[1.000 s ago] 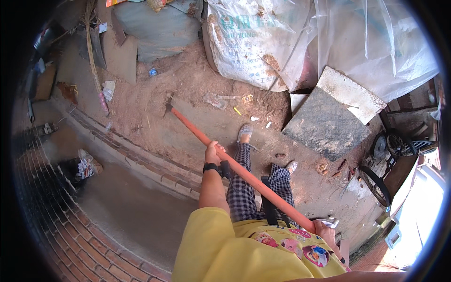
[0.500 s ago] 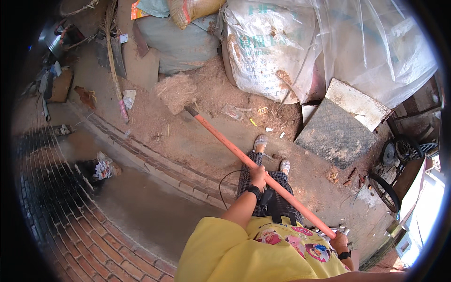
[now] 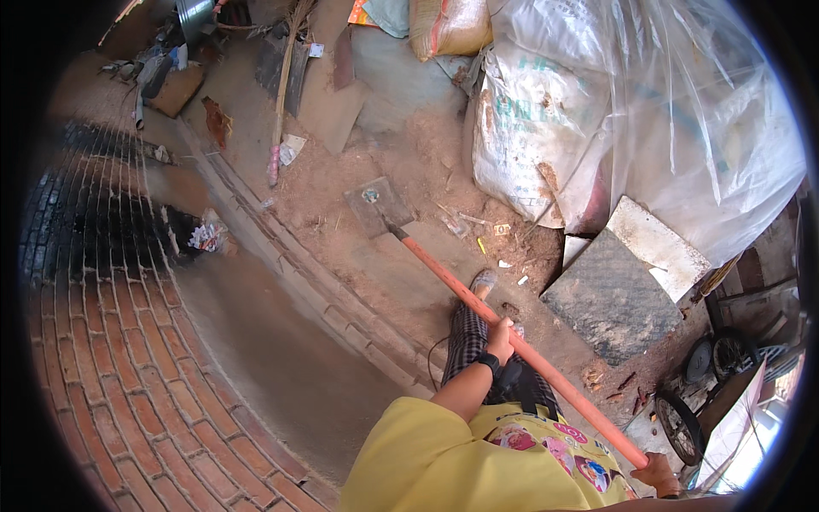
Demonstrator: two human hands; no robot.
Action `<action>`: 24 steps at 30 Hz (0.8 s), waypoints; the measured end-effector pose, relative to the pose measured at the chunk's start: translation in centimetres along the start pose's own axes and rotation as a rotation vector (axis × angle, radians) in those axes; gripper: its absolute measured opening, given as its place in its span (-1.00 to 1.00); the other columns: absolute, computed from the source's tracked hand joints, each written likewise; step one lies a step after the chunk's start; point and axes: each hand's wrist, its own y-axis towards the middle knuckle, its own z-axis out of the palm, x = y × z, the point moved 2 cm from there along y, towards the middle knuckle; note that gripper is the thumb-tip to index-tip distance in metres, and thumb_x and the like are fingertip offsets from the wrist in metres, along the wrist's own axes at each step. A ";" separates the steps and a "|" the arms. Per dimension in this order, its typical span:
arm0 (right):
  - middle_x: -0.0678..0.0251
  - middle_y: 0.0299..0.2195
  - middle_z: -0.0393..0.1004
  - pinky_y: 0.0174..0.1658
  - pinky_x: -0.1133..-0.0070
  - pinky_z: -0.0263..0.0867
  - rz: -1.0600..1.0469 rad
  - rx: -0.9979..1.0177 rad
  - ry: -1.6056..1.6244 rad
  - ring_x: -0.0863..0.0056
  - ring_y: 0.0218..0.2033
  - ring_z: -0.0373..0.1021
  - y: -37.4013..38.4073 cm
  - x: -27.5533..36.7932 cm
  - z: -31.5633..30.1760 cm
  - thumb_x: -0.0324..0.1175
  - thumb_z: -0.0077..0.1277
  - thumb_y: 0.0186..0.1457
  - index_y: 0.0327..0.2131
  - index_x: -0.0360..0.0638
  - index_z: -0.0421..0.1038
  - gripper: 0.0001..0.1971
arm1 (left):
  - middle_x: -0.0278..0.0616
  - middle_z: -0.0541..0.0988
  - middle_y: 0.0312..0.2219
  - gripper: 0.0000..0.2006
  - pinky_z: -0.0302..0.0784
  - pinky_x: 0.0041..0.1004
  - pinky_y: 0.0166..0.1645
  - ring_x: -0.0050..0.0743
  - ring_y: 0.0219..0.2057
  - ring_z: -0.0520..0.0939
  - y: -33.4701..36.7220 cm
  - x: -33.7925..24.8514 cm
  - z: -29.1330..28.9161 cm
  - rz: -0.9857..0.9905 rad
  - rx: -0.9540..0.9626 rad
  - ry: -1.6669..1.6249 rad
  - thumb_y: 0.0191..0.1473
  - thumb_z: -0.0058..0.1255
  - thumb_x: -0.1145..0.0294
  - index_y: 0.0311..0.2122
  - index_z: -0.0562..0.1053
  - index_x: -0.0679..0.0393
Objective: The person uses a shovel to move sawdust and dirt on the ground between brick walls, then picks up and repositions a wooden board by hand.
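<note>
A shovel (image 3: 478, 303) with a long orange handle slants across the middle, its square metal blade (image 3: 375, 205) low over or on the dusty ground; I cannot tell whether it touches. Only a small pale patch shows on the blade. My left hand (image 3: 500, 341) is wrapped round the middle of the handle. At the handle's lower right end, my right hand (image 3: 657, 474) is closed on it. Loose brownish sawdust-like material (image 3: 431, 149) lies heaped beyond the blade, against the sacks.
White sacks (image 3: 529, 128) under clear plastic sheeting stand far right, with a grey sack (image 3: 384, 72) left of them. Flat boards (image 3: 614, 299) lie to the right, near a wheeled cart (image 3: 682, 427). A low brick kerb (image 3: 290, 264) and a brick wall (image 3: 128, 358) run along the left.
The loose heap that covered the blade has come off toward the sacks, leaving it nearly bare, and haze hangs there. Both hands keep their hold. The view has shifted left.
</note>
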 end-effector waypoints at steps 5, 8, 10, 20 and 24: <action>0.06 -0.70 0.36 -0.45 0.38 0.28 -0.014 -0.444 -0.363 0.11 -0.58 0.34 -4.1 -0.6 -12.2 -0.40 0.04 -0.52 -0.71 -0.27 0.34 -0.83 | -0.23 0.27 -0.61 -0.82 0.32 -0.33 -0.25 -0.31 -0.49 0.36 -0.3 9.5 -1.4 -0.275 0.116 -0.207 -0.20 -0.09 0.33 -0.56 0.19 0.13; 0.07 -0.68 0.27 -0.49 0.26 0.05 0.091 -0.437 -0.562 0.04 -0.55 0.19 -5.2 -5.1 -16.8 -0.53 -0.10 -0.47 -0.67 -0.25 0.24 -0.89 | -0.13 0.39 -0.35 -0.70 0.25 -0.27 0.00 -0.21 -0.23 0.41 -2.4 15.3 -0.8 -0.520 0.210 -0.128 -0.20 -0.07 0.29 -0.33 0.26 0.23; 0.05 -0.64 0.21 -0.44 0.28 0.02 0.019 -0.600 -0.597 0.05 -0.52 0.15 -5.0 -9.4 -18.5 -0.59 -0.12 -0.51 -0.63 -0.25 0.21 -0.83 | -0.11 0.35 -0.21 -0.59 0.19 -0.27 0.05 -0.22 -0.11 0.35 -3.7 16.8 -0.7 -0.640 0.178 -0.078 -0.19 -0.05 0.24 -0.22 0.25 0.25; 0.08 -0.70 0.23 -0.51 0.24 0.06 -0.021 -0.337 -0.570 0.05 -0.59 0.19 -1.6 -1.6 -10.4 -0.50 -0.07 -0.45 -0.63 -0.25 0.20 -0.84 | -0.13 0.34 -0.26 -0.60 0.24 -0.25 -0.03 -0.25 -0.21 0.40 -1.4 10.1 -7.9 -0.375 0.055 0.043 -0.18 -0.05 0.18 -0.24 0.21 0.18; 0.02 -0.63 0.37 -0.40 0.30 0.28 0.059 -0.034 -0.420 0.05 -0.53 0.34 -2.2 10.3 -8.2 -0.39 -0.01 -0.46 -0.55 -0.26 0.30 -0.75 | -0.17 0.29 -0.46 -0.73 0.32 -0.31 -0.12 -0.26 -0.37 0.39 -1.4 3.3 -9.7 -0.164 -0.108 -0.199 -0.12 -0.08 0.36 -0.33 0.17 0.23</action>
